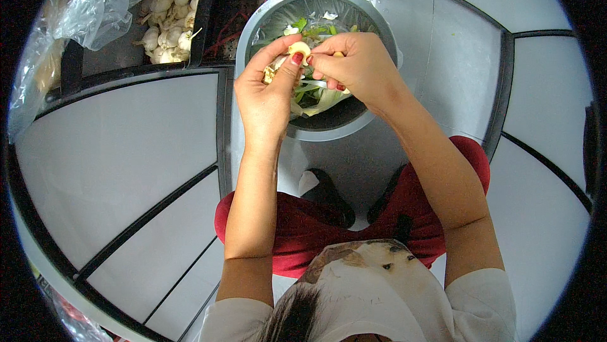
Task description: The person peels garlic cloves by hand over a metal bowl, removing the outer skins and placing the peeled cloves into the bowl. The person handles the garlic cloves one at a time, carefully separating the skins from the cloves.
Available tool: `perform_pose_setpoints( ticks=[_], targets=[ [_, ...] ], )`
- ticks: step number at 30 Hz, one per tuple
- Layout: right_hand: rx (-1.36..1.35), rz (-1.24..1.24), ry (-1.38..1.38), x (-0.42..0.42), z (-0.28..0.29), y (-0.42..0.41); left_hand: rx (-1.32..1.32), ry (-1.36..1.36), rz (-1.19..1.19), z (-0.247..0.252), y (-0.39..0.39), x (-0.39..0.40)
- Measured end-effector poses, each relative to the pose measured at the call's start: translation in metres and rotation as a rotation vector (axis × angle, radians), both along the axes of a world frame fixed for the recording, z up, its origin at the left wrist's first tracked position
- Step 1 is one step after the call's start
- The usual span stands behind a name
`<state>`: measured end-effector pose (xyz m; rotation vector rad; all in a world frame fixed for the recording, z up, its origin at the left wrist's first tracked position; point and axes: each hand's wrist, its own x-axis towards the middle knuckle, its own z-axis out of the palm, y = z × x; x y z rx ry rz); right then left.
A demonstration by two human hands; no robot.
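My left hand [268, 76] pinches a pale garlic clove [299, 48] between thumb and forefinger. Papery garlic pieces [270, 74] rest in its curled fingers. Touching the clove's right side, the fingertips of my right hand [358, 64] are closed together. A yellowish piece [338, 54], perhaps another clove, shows between the right fingers, partly hidden. Both hands hover over a round grey bin [315, 135] lined with a clear plastic bag [353, 7]. Green vegetable scraps [308, 93] and bits of white garlic skin [330, 16] lie inside it.
Garlic bulbs [173, 24] fill part of a dark crate at the upper left. A clear plastic bag [102, 7] hangs over that crate. Beside it stands a dark tray [227, 24]. My red-trousered knees [246, 221] and dark shoes [327, 195] are below the bin.
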<state>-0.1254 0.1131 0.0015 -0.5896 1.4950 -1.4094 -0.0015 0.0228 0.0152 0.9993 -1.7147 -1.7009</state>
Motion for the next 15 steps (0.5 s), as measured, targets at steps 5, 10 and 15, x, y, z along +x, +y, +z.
perform_pose_setpoints(
  ticks=[5,10,15],
  targets=[
    [0.005,0.005,0.062,0.000,-0.006,-0.002,-0.012,0.005,0.038,-0.001,0.003,-0.002],
    [0.063,-0.016,0.174,0.004,0.002,-0.003,0.173,0.056,0.067,-0.004,0.001,0.001],
    [-0.123,-0.130,0.156,0.005,-0.007,-0.003,0.414,0.199,0.085,0.003,-0.007,0.001]
  ],
)
